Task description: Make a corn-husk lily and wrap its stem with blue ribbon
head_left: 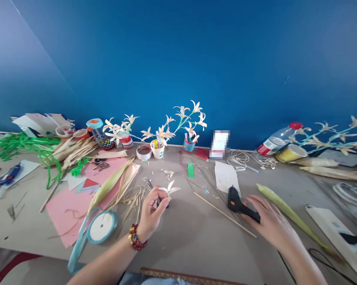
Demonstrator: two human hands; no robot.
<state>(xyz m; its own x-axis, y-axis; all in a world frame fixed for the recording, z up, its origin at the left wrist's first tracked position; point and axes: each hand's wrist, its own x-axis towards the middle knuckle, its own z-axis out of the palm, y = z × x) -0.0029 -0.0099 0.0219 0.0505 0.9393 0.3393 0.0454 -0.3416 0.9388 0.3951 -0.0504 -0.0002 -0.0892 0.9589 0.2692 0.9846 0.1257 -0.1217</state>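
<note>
The person's bare left hand point(153, 209) hides the bottom of a small white flower with thin petals point(172, 189) and most of a black thing point(159, 201) behind it. The tall, bright white screen point(220, 143) is all blurry squares — you can't tell what it shows. Picture edges cut off 2 bare arms point(107, 253), the fuzzy green stems point(18, 143) and the long white plastic power strip point(322, 217).

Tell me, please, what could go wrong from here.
The left hand pinches a thin flower, which could bend or tear if squeezed. The glue gun at the right hand, if hot, might burn that hand or mark the paper beside it. The loose stick might roll if bumped.
</note>
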